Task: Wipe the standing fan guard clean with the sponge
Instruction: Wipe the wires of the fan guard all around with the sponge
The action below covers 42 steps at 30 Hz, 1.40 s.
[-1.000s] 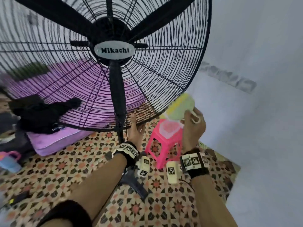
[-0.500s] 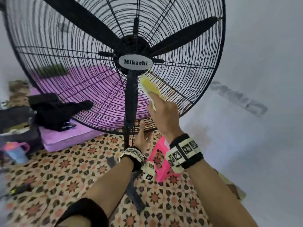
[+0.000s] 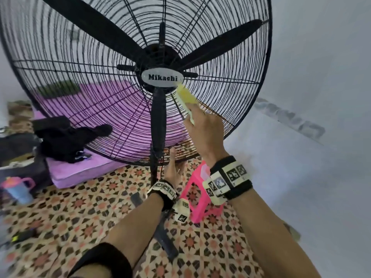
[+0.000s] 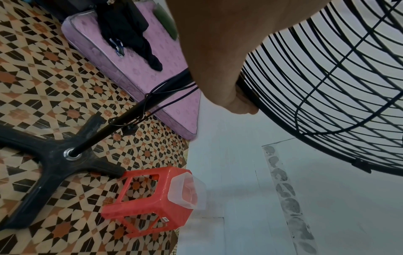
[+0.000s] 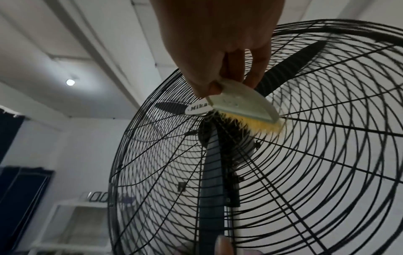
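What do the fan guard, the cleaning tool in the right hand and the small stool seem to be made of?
Fan guard: probably metal wire with a black coating, judging by its thin rigid rings and spokes.
Cleaning tool: looks like a brush rather than a sponge, with a pale smooth back, probably plastic, and yellow bristles.
Stool: glossy, moulded, cut-out sides suggest plastic.

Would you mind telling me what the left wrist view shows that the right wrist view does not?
Only the left wrist view shows the fan's cross base, the red stool with a clear tub, the purple mattress and the left hand gripping the guard's bottom rim. Only the right wrist view shows the right hand pressing the yellow-bristled sponge beside the Mikachi badge, and a ceiling lamp. Both show the guard.
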### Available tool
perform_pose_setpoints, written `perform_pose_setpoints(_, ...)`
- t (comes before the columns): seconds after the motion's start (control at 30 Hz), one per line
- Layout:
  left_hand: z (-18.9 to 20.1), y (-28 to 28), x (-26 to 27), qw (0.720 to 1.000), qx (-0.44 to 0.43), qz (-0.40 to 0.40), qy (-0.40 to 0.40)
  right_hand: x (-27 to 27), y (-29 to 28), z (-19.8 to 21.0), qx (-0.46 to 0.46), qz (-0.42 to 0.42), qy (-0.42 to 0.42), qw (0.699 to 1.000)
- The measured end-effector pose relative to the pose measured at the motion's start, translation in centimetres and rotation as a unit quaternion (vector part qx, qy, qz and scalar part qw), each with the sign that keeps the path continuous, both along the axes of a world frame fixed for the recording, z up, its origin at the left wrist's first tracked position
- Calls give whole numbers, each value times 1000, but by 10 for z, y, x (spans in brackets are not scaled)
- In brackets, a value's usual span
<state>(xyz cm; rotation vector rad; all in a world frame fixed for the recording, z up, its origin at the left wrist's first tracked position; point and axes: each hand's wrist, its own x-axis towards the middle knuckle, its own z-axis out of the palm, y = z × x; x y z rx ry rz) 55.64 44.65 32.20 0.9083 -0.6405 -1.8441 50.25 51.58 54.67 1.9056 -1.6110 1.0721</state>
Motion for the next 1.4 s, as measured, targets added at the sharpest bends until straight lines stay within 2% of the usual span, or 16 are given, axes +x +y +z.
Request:
perform_pose_setpoints(0.1,9,6,2,1000,15,-7,13,-1,-1,3,13,14,11,1000)
perform_pose_setpoints(0.23,9,9,2,1000,13,0,2,-10,2,6,-50,-14,-4,999)
perform_pose_setpoints(0.33,7,9,0,1000,17,-6,2,-6,4,-5,-21,7,24,999)
perform_pose_setpoints(0.4,8,8,0,1000,22,4,15,-9,3,-2,-10,21,5,1000)
perform_pose_setpoints(0.53,9,7,1,999,32,12,20,-26,6,1,-68,-2,-41,997)
perform_pose_setpoints(0.7,12,9,1,999,28,16,21,-24,7,-16,-22,18,27,999)
perform_pose_setpoints(0.87,14,10,2,999,21,7,30,-25,6,-10,-70,-1,-16,997)
perform_pose_setpoints(1.03,15,9,0,999,30,20,36,-20,4,-16,-13,22,15,1000)
perform_pose_setpoints(1.2,9,8,1,1000,16,12,18,-27,6,-9,-87,3,-26,996)
perform_pose_setpoints(1.4,18,11,-1,1000,25,8,14,-24,7,-17,-40,34,4,999)
